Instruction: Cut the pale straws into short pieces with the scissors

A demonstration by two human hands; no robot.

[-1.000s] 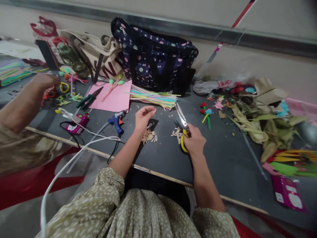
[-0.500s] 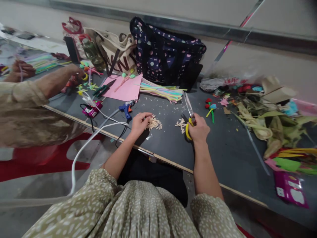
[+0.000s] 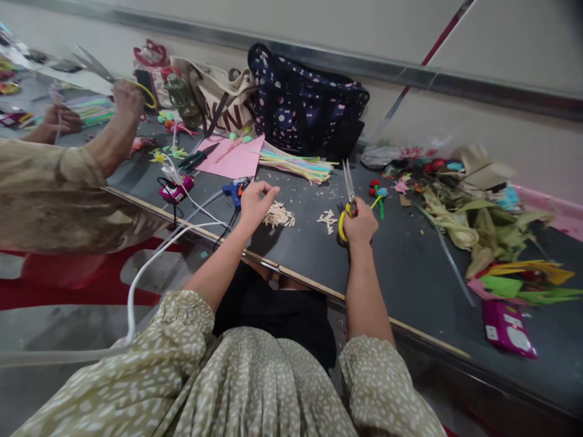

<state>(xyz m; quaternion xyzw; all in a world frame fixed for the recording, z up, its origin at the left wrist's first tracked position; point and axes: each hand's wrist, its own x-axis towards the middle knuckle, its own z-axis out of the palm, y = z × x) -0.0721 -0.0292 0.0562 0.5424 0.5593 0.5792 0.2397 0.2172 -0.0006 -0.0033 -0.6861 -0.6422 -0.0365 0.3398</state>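
My right hand (image 3: 361, 221) grips the yellow-handled scissors (image 3: 350, 185). Their blades point away from me, slightly apart. A small pile of short pale pieces (image 3: 327, 221) lies just left of that hand. My left hand (image 3: 255, 206) is raised a little above the table, thumb and forefinger pinched together; anything between them is too small to make out. Below its fingertips lies a larger pile of the same pale pieces (image 3: 279, 215). Close behind this hand rests a blue glue gun (image 3: 234, 190), partly covered by it.
Pastel pipe-cleaner-like strips (image 3: 298, 162) and a pink sheet (image 3: 234, 159) lie at the back, before a dark polka-dot bag (image 3: 305, 103). A white cable (image 3: 150, 258) hangs at left. Dried husks (image 3: 473, 224) fill the right. A co-worker's hand (image 3: 128, 100) holds scissors at left.
My left hand has lifted off the larger pile and moved slightly up, its fingers pinched. My right hand still holds the scissors. The co-worker's near hand has risen with scissors. The view has shifted slightly.
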